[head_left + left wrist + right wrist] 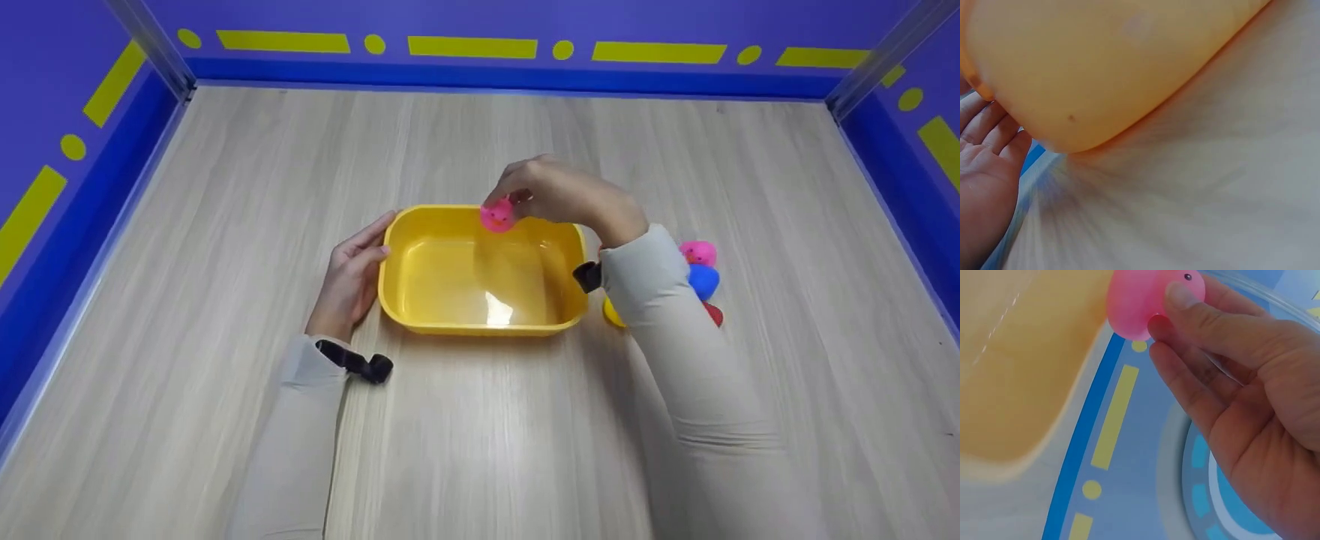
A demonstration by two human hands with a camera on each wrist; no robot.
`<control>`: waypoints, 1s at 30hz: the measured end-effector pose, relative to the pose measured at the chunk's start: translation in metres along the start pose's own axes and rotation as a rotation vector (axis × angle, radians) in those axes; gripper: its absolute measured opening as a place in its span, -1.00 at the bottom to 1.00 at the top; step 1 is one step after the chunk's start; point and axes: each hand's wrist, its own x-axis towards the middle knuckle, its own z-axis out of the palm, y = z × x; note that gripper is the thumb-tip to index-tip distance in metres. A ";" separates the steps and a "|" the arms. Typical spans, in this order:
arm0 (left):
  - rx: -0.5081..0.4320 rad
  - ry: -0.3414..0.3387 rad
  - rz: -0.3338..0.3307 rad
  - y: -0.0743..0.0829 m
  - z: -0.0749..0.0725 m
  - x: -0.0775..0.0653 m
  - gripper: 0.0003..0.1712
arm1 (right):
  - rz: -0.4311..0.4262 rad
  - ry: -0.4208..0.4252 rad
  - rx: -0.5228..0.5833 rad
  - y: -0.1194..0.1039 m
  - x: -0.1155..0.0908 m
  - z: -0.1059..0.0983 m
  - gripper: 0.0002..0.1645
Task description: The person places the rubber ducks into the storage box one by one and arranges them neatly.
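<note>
A yellow translucent plastic basin [427, 329] stands in the middle of the table. My left hand [351, 270] touches its left end, fingers extended along the outer wall and thumb tip at the rim. In the left wrist view, those fingers [995, 126] lie against the basin's outside, partly hidden by it. Over the basin's far rim, my right hand [551, 191] pinches a pink rubber duck [498, 217] between thumb and fingers. The right wrist view shows the thumb pressed on the duck [1137, 301] near its black eye. Inside, the basin holds nothing.
Right of the basin, partly behind my right sleeve [675, 337], sit another pink duck [700, 253], a blue toy [704, 282], a red one [714, 313] and a yellow one [613, 313]. Blue-purple panels with yellow marks [472, 47] border the wood-grain table.
</note>
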 end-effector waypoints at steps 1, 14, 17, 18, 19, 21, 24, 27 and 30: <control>0.000 0.001 0.000 0.000 0.000 0.000 -0.38 | -0.010 -0.002 0.006 -0.001 0.003 0.002 -0.65; 0.039 0.000 0.005 0.002 0.001 -0.001 -0.38 | -0.085 -0.051 0.055 -0.018 0.035 0.027 -0.66; 0.051 -0.006 0.001 0.001 0.000 -0.001 -0.37 | -0.105 -0.053 0.051 -0.019 0.040 0.033 -0.69; 0.053 -0.007 0.001 0.000 0.000 -0.001 -0.37 | -0.112 -0.053 0.053 -0.019 0.042 0.034 -0.69; 0.052 -0.009 0.002 0.000 0.000 -0.001 -0.37 | -0.117 -0.054 0.053 -0.019 0.043 0.036 -0.70; 0.050 -0.016 0.003 0.000 0.000 -0.001 -0.36 | -0.118 -0.061 0.061 -0.019 0.047 0.039 -0.70; 0.040 -0.036 0.004 0.000 0.001 -0.001 -0.35 | -0.102 -0.079 0.072 -0.020 0.051 0.043 -0.70; 0.042 -0.040 -0.001 0.001 0.000 -0.001 -0.35 | -0.085 -0.095 0.070 -0.020 0.055 0.048 -0.68; 0.047 -0.040 -0.001 0.001 -0.001 -0.001 -0.36 | -0.087 -0.103 0.068 -0.021 0.059 0.052 -0.69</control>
